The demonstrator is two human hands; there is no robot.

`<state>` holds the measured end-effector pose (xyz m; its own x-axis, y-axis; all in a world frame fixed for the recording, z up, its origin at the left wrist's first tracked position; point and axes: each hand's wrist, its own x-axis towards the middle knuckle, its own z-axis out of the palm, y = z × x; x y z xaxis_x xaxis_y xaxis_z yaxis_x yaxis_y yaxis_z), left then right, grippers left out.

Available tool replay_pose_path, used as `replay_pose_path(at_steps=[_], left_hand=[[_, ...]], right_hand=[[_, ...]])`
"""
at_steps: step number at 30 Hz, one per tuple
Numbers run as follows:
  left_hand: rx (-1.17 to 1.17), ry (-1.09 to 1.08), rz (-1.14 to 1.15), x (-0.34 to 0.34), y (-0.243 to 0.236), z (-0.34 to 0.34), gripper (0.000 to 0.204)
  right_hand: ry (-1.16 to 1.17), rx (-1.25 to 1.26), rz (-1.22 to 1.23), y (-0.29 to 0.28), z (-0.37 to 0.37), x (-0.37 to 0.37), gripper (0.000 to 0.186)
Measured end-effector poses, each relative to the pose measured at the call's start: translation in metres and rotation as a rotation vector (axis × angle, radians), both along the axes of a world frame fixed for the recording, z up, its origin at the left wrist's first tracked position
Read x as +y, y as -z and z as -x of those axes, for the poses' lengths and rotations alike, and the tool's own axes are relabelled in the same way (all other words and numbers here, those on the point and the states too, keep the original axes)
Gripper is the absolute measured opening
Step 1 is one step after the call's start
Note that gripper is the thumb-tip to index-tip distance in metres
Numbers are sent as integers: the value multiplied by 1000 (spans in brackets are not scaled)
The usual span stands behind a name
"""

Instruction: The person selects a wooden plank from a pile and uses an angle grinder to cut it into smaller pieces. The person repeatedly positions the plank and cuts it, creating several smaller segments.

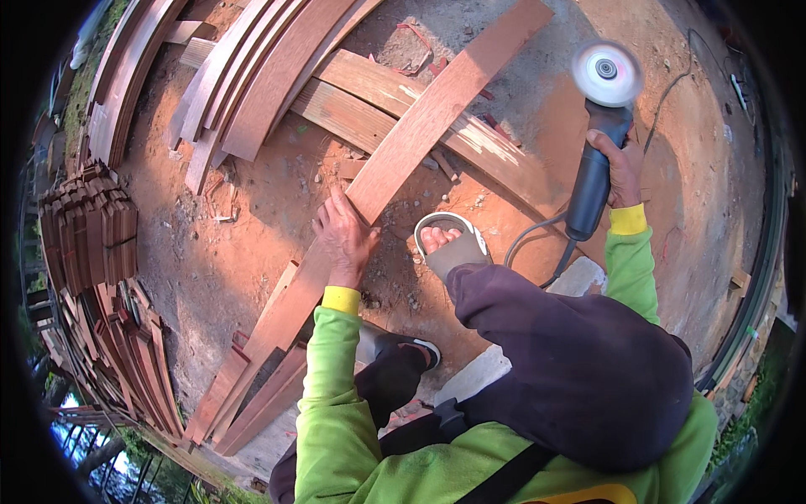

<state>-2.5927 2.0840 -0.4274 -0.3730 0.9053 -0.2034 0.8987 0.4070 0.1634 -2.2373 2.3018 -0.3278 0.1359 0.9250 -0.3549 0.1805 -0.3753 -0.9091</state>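
A long reddish-brown wooden plank (445, 105) runs slantwise from the upper right down to the lower left, crossing over two lighter boards. My left hand (346, 233) grips it near the middle, fingers over its top and the thumb toward its right edge. Off to the right, my right hand (621, 164) is wrapped around the dark body of an angle grinder (588, 197). The grinder points away from me and its round disc (606, 74) looks smeared, as if turning. Disc and plank are apart. My fingers on the grinder's far side are partly hidden.
Two pale boards (344, 113) lie under the plank. Curved-looking stacked planks (252, 76) fill the upper left, with bundled short pieces (88, 231) at the left. The grinder's cord (525, 231) trails near my sandalled foot (445, 235). A concrete block (579, 275) sits beside my leg.
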Motion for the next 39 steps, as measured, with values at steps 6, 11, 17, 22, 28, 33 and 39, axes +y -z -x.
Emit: replay_pose_path(at_steps=[6,11,17,22,28,33,39], left_hand=[[-23,-33,-105,-23,7,9,82],[-74,-35,-101,-33,0,14,79],[27,-33,-148,-72,9,19,72],[-18,6,-241,-88,24,29,79],[-31,-13,-148,-84,7,19,82],[-60,24,-255,-10,12,-19,89],[-97,55,-233,43,10,-40,90]], right_hand=[[-10,-28,35,2,3,-4,38],[-38,-35,56,3,4,-5,39],[-75,-72,62,-2,7,-4,38],[-78,-59,6,-4,18,-6,35],[-121,-116,-10,-7,18,-5,31],[-173,-116,-17,-16,27,-8,37],[-267,-227,9,-13,31,-5,37]])
